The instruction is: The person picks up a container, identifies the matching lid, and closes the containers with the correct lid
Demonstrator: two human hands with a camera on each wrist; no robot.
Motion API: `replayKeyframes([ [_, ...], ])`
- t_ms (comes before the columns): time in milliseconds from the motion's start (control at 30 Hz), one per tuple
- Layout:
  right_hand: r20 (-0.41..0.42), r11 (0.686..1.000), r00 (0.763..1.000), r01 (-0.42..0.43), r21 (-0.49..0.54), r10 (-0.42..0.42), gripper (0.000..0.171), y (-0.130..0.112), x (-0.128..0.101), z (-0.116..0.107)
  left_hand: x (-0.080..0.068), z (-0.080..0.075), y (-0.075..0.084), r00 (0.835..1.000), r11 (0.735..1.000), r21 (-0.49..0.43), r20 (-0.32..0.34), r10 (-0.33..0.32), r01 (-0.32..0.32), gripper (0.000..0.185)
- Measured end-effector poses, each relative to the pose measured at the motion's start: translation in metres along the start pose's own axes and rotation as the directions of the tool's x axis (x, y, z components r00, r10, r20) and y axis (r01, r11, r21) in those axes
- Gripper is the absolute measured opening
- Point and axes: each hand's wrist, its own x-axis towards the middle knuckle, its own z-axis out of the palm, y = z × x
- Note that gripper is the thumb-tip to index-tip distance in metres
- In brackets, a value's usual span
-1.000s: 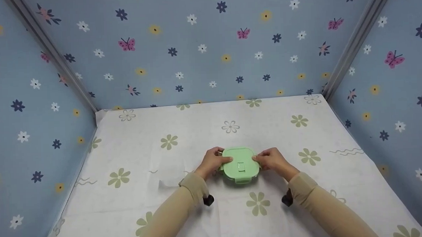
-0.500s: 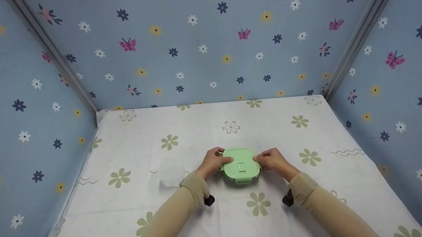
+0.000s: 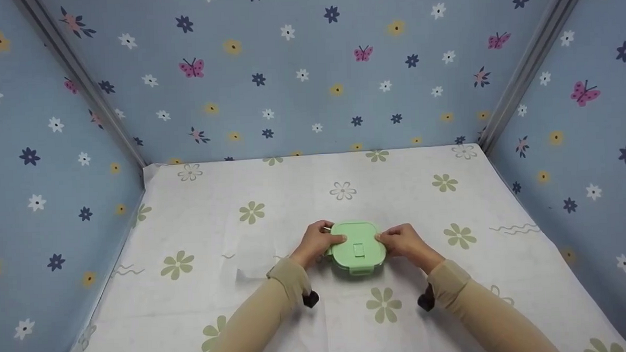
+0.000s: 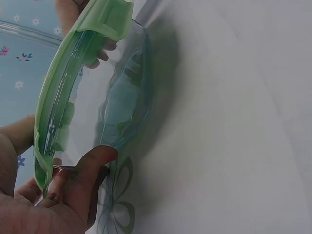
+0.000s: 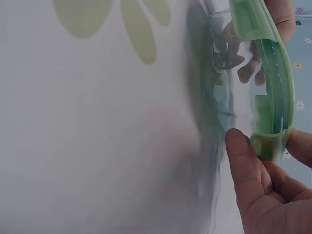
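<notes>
Container: one clear, round-cornered container (image 3: 358, 265) stands on the table near its middle, between the two hands; its see-through wall shows in both wrist views.
Lid: one pale green lid (image 3: 357, 246) lies flat on top of the container, with one small raised rectangle at its centre.
Lid flaps: three green flaps can be counted in all, one at the near edge in the head view, one under the left hand's fingers and one between the right hand's finger and thumb in the wrist views; a fourth cannot be made out.
Left hand: one left hand (image 3: 316, 242) grips the container's left side, thumb lying on the lid's top, fingers curled round the edge; in the left wrist view the fingers (image 4: 83, 181) press the clear wall just below the green rim.
Right hand: one right hand (image 3: 403, 241) grips the right side likewise; in the right wrist view its thumb (image 5: 242, 161) rests on the clear wall and a finger sits behind the flap, pinching it.
Sleeves: two tan sleeves reach to the wrists, each with one dark wrist mount below it.
Table: one tabletop (image 3: 272, 198) under a white cloth printed with green flowers.
Walls: three blue panels (image 3: 299, 67) with flowers and butterflies enclose the table at back, left and right.
</notes>
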Motion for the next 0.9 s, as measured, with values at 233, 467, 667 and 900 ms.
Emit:
replayKeyframes([
  [233,-0.010,1.000,1.000,-0.021,-0.019,0.021,0.035,-0.0010,0.0010,-0.0023,-0.0001,0.0002,-0.0002,1.000,1.000,-0.006,0.005,-0.010,0.010,0.042],
  [467,-0.026,0.999,0.999,-0.041,-0.016,0.040,0.033,0.0000,0.0016,-0.0006,-0.0014,0.0005,-0.0040,1.000,1.000,0.006,0.014,-0.004,0.004,0.047],
  [667,-0.050,0.998,0.998,-0.042,-0.043,0.040,0.032,-0.0025,0.0016,0.0013,-0.0015,0.0009,-0.0049,1.000,1.000,0.013,-0.002,0.010,-0.010,0.046],
  [900,-0.062,0.995,0.997,-0.051,-0.081,0.046,0.034,-0.0052,0.0042,0.0038,-0.0013,0.0015,-0.0041,1.000,1.000,0.026,-0.016,-0.009,0.010,0.047],
])
